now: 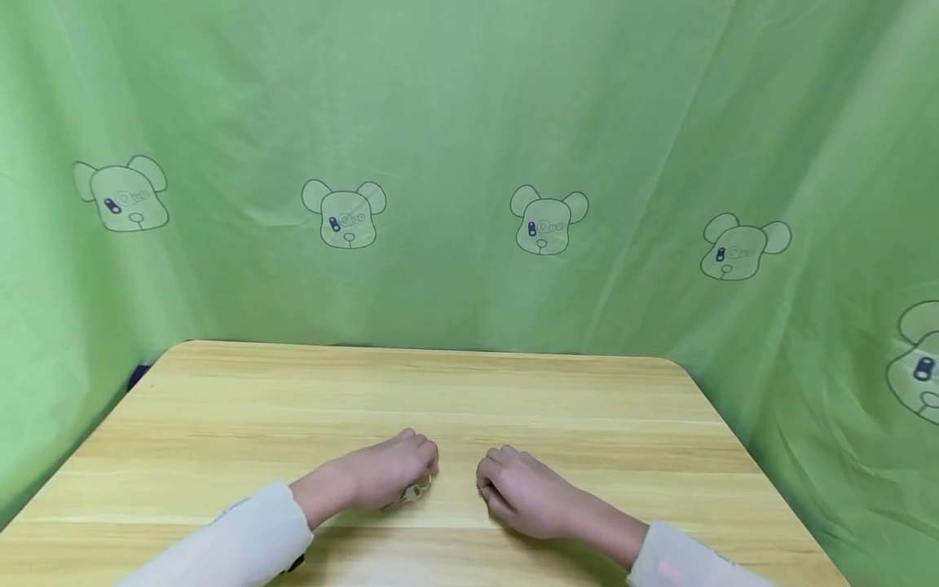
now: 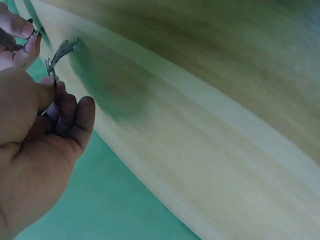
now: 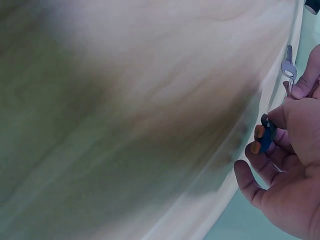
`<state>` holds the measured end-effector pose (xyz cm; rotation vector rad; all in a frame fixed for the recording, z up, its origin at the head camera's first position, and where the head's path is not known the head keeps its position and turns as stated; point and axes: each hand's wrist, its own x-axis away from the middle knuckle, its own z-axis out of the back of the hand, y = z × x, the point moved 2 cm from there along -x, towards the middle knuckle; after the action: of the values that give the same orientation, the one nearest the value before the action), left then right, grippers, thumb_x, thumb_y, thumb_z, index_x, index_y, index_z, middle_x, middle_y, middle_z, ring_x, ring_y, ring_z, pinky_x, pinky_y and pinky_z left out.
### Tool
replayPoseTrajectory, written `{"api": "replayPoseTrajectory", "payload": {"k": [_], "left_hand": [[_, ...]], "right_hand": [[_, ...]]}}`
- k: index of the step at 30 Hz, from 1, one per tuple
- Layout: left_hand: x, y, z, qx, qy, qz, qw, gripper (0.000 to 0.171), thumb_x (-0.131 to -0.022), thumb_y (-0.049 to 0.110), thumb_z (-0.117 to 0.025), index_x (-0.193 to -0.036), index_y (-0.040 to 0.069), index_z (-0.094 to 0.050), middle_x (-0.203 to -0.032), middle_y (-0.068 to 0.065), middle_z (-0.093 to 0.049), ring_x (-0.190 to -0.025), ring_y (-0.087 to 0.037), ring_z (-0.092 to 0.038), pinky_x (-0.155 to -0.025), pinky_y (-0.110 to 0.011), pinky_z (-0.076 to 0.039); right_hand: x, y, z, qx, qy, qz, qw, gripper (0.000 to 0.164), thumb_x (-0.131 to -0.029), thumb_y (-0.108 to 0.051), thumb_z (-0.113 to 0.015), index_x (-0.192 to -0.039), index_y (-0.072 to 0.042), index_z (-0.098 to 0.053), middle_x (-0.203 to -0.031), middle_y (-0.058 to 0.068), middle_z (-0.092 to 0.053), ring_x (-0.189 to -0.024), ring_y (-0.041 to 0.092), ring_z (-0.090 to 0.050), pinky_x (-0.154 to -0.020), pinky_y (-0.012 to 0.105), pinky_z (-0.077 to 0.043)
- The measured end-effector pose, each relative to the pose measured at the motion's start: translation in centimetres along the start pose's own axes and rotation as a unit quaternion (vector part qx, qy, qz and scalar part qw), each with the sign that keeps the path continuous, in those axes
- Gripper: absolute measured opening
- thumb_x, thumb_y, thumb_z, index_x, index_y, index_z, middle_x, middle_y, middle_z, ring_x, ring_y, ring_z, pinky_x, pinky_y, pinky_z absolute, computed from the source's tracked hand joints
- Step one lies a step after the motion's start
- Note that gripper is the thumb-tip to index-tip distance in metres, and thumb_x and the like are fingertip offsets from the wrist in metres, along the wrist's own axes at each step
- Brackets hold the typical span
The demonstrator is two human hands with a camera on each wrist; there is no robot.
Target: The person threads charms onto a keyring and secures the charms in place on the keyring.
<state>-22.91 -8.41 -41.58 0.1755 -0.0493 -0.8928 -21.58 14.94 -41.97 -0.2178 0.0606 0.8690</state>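
My left hand (image 1: 392, 471) pinches a metal ring between thumb and fingers, over the middle of the wooden table. From that ring hang keys (image 1: 413, 493), dark in the left wrist view, where the key ring (image 2: 54, 77) shows at the fingertips. A silver key (image 3: 288, 69) shows clearly in the right wrist view. To the right, my right hand (image 1: 524, 493) holds a small blue and orange keychain charm (image 3: 267, 135) between thumb and curled fingers. The two hands are a short gap apart in the head view. Whether charm and ring are linked cannot be seen.
The pale wooden table (image 1: 411, 383) has rounded far corners. Behind it and along both sides hangs a green curtain (image 1: 440, 98) printed with bear heads. A dark object (image 1: 138, 376) shows beyond the table's far left edge.
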Motion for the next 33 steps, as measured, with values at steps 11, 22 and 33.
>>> {"api": "replayPoseTrajectory", "payload": {"k": [11, 22, 33], "left_hand": [[-0.7, -0.6, 1.0, 0.105, 0.063, 0.030, 0.9920, 0.007, -0.104, 0.006, -0.056, -0.099, 0.008, -0.061, -0.093, 0.004, -0.060, -0.091, -0.011, -0.057, -0.085, -0.026, -0.054], [-1.1, -1.2, 1.6, 0.277, 0.140, 0.107, 0.9447, 0.006, -0.100, 0.004, -0.058, -0.098, 0.005, -0.063, -0.079, 0.004, -0.060, -0.068, -0.007, -0.054, -0.062, -0.023, -0.052], [-1.5, -0.5, 3.5, 0.433, 0.197, 0.174, 0.8622, 0.009, -0.100, 0.010, -0.062, -0.102, 0.003, -0.066, -0.086, -0.007, -0.065, -0.075, -0.020, -0.066, -0.067, -0.034, -0.058]], "right_hand": [[-0.4, 0.5, 0.7, -0.021, 0.044, -0.023, 0.999, 0.008, -0.101, -0.013, -0.061, -0.095, -0.017, -0.059, -0.090, -0.011, -0.052, -0.084, 0.007, -0.048, -0.074, 0.023, -0.049], [-1.8, 0.8, 2.6, -0.020, 0.162, 0.008, 0.987, 0.005, -0.099, -0.012, -0.063, -0.097, -0.014, -0.067, -0.092, -0.009, -0.061, -0.087, 0.007, -0.053, -0.077, 0.027, -0.052], [-3.0, 0.9, 4.1, -0.064, 0.282, 0.036, 0.957, 0.010, -0.095, -0.006, -0.068, -0.093, -0.016, -0.069, -0.093, -0.009, -0.065, -0.087, 0.010, -0.053, -0.073, 0.025, -0.049]]}}
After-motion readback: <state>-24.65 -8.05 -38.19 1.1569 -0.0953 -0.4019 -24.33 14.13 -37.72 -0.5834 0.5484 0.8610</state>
